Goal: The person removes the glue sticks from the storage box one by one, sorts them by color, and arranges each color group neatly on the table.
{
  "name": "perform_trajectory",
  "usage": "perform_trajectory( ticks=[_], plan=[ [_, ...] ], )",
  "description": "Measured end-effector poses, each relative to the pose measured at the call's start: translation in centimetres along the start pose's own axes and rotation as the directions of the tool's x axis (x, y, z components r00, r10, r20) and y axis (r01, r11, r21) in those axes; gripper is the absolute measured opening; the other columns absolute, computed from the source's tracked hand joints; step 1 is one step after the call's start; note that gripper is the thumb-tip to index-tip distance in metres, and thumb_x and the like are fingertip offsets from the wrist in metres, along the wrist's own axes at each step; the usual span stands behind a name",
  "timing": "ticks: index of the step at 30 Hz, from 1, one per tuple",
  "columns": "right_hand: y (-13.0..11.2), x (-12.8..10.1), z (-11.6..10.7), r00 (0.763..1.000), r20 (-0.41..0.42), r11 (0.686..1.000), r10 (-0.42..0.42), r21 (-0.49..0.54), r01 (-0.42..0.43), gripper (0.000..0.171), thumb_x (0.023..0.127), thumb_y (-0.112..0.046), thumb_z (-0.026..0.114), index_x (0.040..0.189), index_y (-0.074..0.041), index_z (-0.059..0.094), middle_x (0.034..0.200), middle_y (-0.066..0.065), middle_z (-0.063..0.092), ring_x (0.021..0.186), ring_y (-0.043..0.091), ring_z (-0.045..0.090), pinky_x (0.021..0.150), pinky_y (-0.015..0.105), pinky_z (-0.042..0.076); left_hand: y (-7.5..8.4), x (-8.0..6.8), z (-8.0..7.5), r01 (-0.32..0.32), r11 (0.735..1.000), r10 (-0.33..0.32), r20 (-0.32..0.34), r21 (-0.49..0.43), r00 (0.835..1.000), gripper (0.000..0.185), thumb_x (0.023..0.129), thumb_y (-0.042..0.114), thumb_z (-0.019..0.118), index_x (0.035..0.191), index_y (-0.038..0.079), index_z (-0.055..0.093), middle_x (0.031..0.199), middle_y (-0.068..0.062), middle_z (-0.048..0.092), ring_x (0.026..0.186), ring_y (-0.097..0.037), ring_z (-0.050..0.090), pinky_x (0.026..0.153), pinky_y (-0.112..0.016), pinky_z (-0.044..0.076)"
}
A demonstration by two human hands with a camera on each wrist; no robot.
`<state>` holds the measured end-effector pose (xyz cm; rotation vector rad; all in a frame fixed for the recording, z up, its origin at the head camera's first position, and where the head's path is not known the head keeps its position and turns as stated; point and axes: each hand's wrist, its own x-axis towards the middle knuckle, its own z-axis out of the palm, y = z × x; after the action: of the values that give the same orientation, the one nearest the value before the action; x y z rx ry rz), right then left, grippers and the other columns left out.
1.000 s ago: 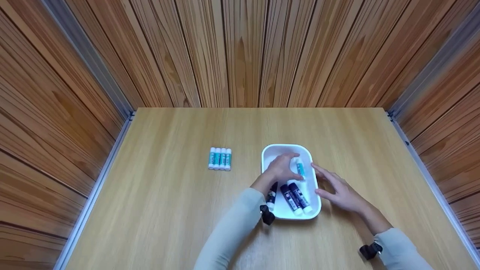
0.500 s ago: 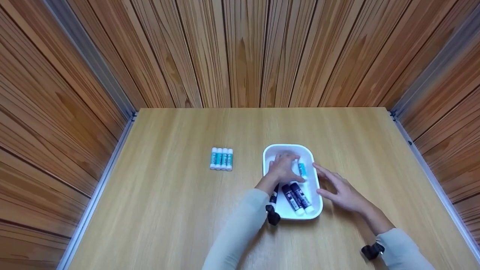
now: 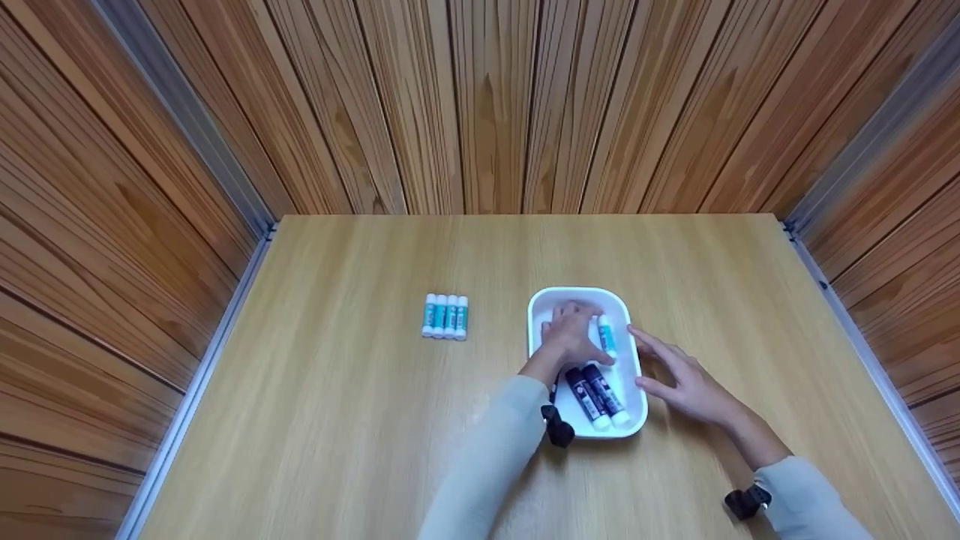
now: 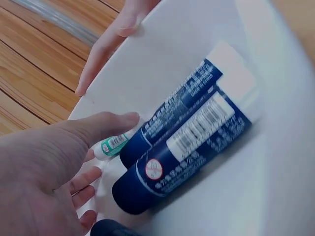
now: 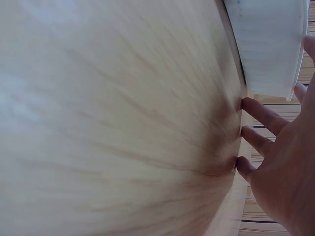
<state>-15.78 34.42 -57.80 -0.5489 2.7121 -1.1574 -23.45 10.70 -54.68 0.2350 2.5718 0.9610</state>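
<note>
The walls (image 3: 487, 112) round me are brown planks with dark, streaky grain, and the worktop (image 3: 352, 412) between them is paler and smoother. On its right half sits the white tray (image 3: 628, 382), round-cornered and apparently plastic.

Over the last second my left sleeve (image 3: 487, 457) has swung a little further right, hiding more of the dark stick by the tray's left wall. Nothing has gone in or come out, so I judge the work at the tray to be at the same point. My left hand (image 3: 571, 336) is inside it, fingers spread, holding nothing that I can see. My right hand (image 3: 690, 386) is spread too: thumb and forefinger against the tray's right side, other fingertips down on the worktop.

Two thick navy sticks (image 4: 189, 142) lie side by side at the tray's near end, glossy cylinders with white ends, white print and a barcode. The third dark stick (image 3: 554, 388) barely shows. Slimmer, a teal-labelled stick (image 3: 607, 336) lies between my left hand and the tray's right wall; four similar sticks (image 3: 450, 316) form a neat row, well left of the tray.
</note>
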Motion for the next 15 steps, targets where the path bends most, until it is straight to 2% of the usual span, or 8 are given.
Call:
perform_trajectory(
  ticks=[7, 15],
  plan=[
    [0.05, -0.06, -0.04, 1.0, 0.003, 1.0, -0.011, -0.004, 0.011, 0.08, 0.113, -0.03, 0.068, 0.181, -0.025, 0.027, 0.181, 0.02, 0.042, 0.163, 0.055, 0.041, 0.126, 0.088, 0.027, 0.27, 0.15, 0.57, 0.025, 0.999, -0.027, -0.037, -0.048, 0.999, 0.08, 0.086, 0.025, 0.101, 0.157, 0.03, 0.063, 0.156, 0.003, 0.057, 0.149, -0.019, 0.045, 0.137, -0.046, 0.034],
    [-0.07, -0.08, -0.07, 1.0, -0.006, 1.0, -0.015, -0.013, 0.014, 0.08, 0.112, -0.029, 0.07, 0.181, -0.025, 0.028, 0.18, 0.02, 0.044, 0.162, 0.054, 0.042, 0.126, 0.086, 0.029, 0.18, 0.2, 0.83, -0.007, 1.0, 0.008, -0.071, 0.007, 0.997, 0.079, 0.082, 0.027, 0.103, 0.15, 0.03, 0.065, 0.152, 0.003, 0.059, 0.146, -0.019, 0.045, 0.129, -0.043, 0.04]
  ],
)
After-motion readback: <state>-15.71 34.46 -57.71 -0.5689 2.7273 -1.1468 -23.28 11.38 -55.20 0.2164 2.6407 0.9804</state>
